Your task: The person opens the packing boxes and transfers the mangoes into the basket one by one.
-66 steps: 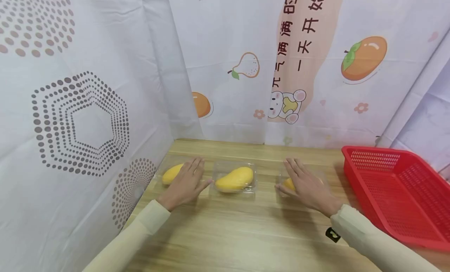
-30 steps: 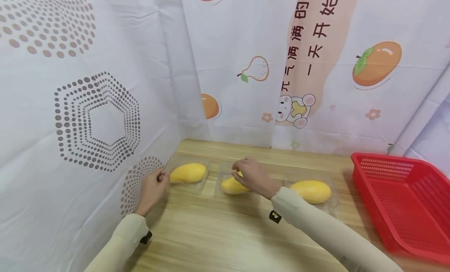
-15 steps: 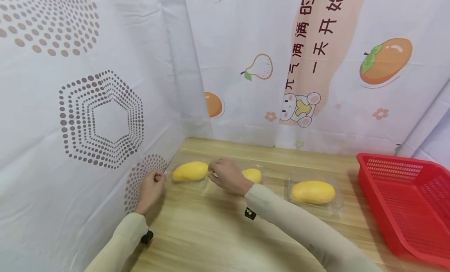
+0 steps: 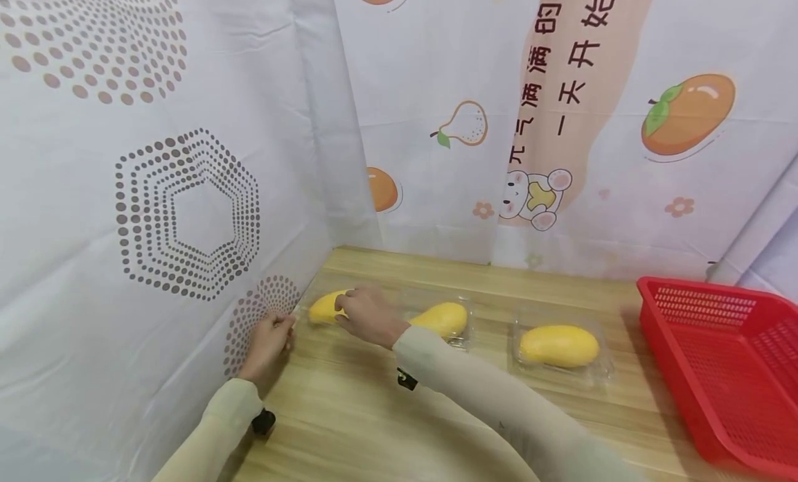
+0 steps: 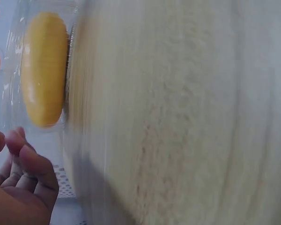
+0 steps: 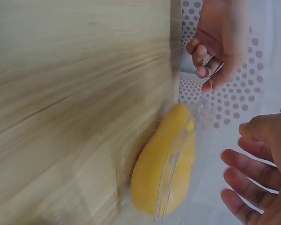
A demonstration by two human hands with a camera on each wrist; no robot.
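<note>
Two hands are at the leftmost clear box (image 5: 13, 89), left of centre in the head view, w/ a yellow mango (image 4: 325, 307) in it. To handle it well, the person should prob. take both ends by the rim at once, keep it level & go easy on pressure: thin plastic looks apt to flex, & a rounded fruit could roll if one end tips. Can't tell if the lid's fastened, so best not to rely on it.

L hand (image 4: 268, 345) is just beside the box's left end, fingers bent, thumb & index tips nr each other; can't tell if they've got the rim btwn them. R hand (image 4: 372, 319) is by the box's right end, fingers apart & slightly curved, nothing held.

R sleeve (image 4: 474, 392) slants in from the bottom right over the tabletop (image 4: 349, 433), passing nr the middle mango (image 4: 445, 320); L sleeve (image 4: 215, 426) comes up from the lower left. A slightly raised R wrist would prob. help avoid bumping the middle fruit.
</note>
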